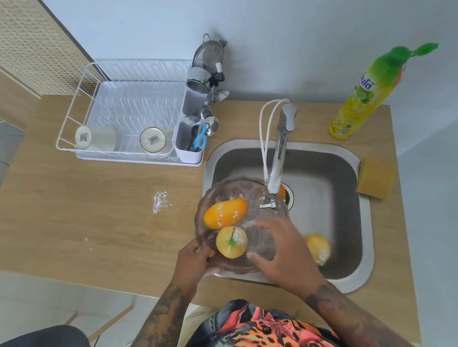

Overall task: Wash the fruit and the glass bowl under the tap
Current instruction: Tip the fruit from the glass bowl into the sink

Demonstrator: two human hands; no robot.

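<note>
1. glass bowl (254, 196), clear and ribbed, sits over the front left corner of a steel sink (362, 217), under the white tap (275, 174).
2. inside the bowl lie an orange mango (224, 213) and, just in front of it, a yellow apple (230, 242), both flecked with white powder.
3. the left hand (195, 259) grips the bowl's near left rim, fingers curled around the edge.
4. the right hand (283, 254) hovers over the bowl's right side with fingers loosely spread, grasping nothing.
5. a yellow lemon (319, 248) lies on the sink floor, to the right of the bowl.
6. on the wooden desk (87, 213): a white dish rack (125, 110) at the back left, a smear of white powder (159, 201) beside the sink, a yellow sponge (375, 178) on the right, and a yellow and green soap bottle (365, 97) behind it.
</note>
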